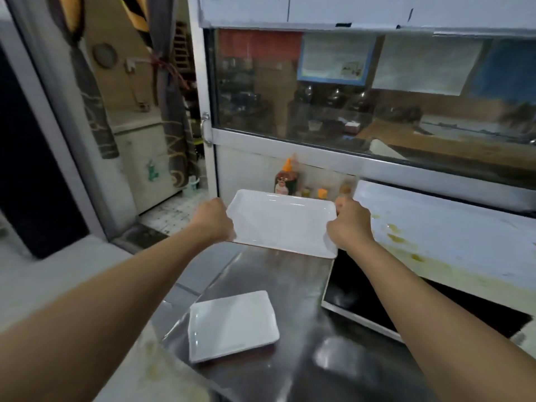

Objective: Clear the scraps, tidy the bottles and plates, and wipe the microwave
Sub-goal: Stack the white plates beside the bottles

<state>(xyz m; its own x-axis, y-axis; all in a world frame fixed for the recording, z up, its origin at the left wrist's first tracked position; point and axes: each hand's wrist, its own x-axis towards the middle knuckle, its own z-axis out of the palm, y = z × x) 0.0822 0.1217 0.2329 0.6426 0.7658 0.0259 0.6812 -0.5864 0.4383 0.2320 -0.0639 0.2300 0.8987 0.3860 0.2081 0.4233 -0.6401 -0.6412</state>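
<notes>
A large white rectangular plate is held up above the steel counter. My left hand grips its left edge and my right hand grips its right edge. A smaller white rectangular plate lies flat on the counter nearer to me. Behind the raised plate stand sauce bottles against the wall: a dark one with an orange cap and smaller ones, partly hidden by the plate. The white microwave sits to the right, its top marked with yellowish stains and its dark door facing left.
A glass window in a metal frame runs along the wall behind the counter. To the left an open doorway with a tied curtain leads to a tiled room. The counter's left edge drops off near my left forearm.
</notes>
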